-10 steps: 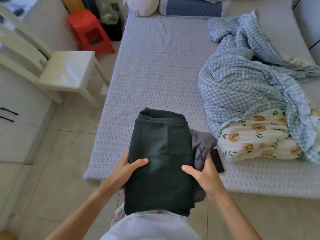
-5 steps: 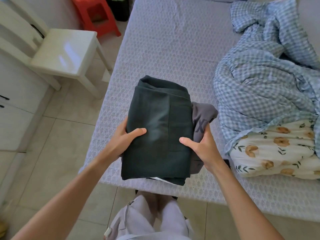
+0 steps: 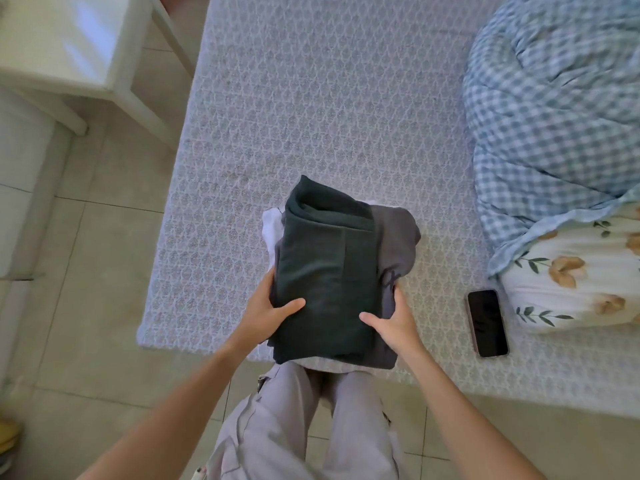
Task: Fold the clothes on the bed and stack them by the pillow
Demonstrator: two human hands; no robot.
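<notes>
Nearest us, our left hand (image 3: 268,311) and right hand (image 3: 393,322) grip a stack of folded clothes (image 3: 327,271) from either side, thumbs on top, fingers curled underneath. The stack sits over the near edge of the bed (image 3: 311,116): dark green piece on top, grey and white below. A phone (image 3: 487,323) lies to the right; beyond it, a checked quilt (image 3: 554,116).
</notes>
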